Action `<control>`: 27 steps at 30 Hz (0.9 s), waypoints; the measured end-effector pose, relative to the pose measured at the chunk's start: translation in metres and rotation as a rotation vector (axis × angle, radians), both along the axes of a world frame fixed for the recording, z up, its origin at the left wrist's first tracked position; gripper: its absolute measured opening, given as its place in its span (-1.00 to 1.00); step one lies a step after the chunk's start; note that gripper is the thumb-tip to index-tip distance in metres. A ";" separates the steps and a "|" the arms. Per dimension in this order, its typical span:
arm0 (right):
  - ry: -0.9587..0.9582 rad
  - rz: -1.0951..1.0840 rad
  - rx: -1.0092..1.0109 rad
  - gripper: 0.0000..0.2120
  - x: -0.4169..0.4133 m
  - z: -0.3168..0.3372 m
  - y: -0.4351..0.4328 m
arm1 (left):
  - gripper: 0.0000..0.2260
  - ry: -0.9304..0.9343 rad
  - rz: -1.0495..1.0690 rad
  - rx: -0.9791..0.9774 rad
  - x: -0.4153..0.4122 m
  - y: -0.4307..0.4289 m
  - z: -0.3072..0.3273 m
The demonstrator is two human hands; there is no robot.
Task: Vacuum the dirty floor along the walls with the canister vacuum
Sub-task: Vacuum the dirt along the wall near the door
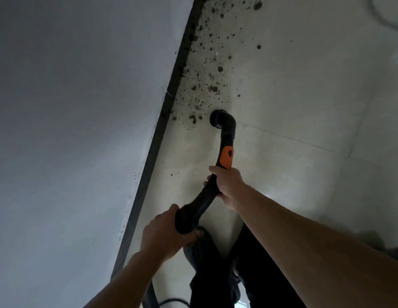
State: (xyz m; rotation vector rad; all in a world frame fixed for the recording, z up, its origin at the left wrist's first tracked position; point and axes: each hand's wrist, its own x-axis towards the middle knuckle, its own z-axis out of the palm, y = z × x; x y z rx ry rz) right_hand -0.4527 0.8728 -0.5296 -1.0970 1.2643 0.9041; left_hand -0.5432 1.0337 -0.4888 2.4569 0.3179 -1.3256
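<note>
A black vacuum wand [224, 138] with an orange slider [226, 157] curves down to the pale tiled floor [293, 96]. Its round nozzle end [218, 119] rests at the near edge of a band of dark dirt crumbs [207, 70] strewn along the black baseboard [171, 85]. My right hand [228, 185] grips the curved handle just below the orange part. My left hand [164, 234] holds the thick hose cuff lower down, close to my body. The canister itself is not in view.
A grey wall [71, 118] fills the left side. My dark trouser legs [215, 274] stand on the floor at the bottom. A thin black cord [171, 300] lies by my feet, and a pale cable [384, 21] curls at the top right.
</note>
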 end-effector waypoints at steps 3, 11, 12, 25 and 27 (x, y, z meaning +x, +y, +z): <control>-0.033 0.092 0.047 -0.75 0.008 -0.001 0.031 | -0.67 -0.015 0.101 0.067 -0.002 0.020 0.001; -0.050 0.122 0.129 -0.82 0.011 0.007 0.068 | -0.64 -0.073 0.194 0.082 -0.004 0.043 0.000; -0.060 0.138 0.115 -0.81 0.015 0.006 0.069 | -0.64 -0.081 0.206 0.078 -0.002 0.042 -0.001; 0.005 0.087 -0.048 -0.85 -0.032 0.032 0.048 | -0.64 0.028 0.155 -0.015 -0.032 0.035 0.019; 0.031 0.038 -0.111 -0.84 -0.039 0.033 0.028 | -0.63 0.031 0.095 -0.047 -0.031 0.020 0.017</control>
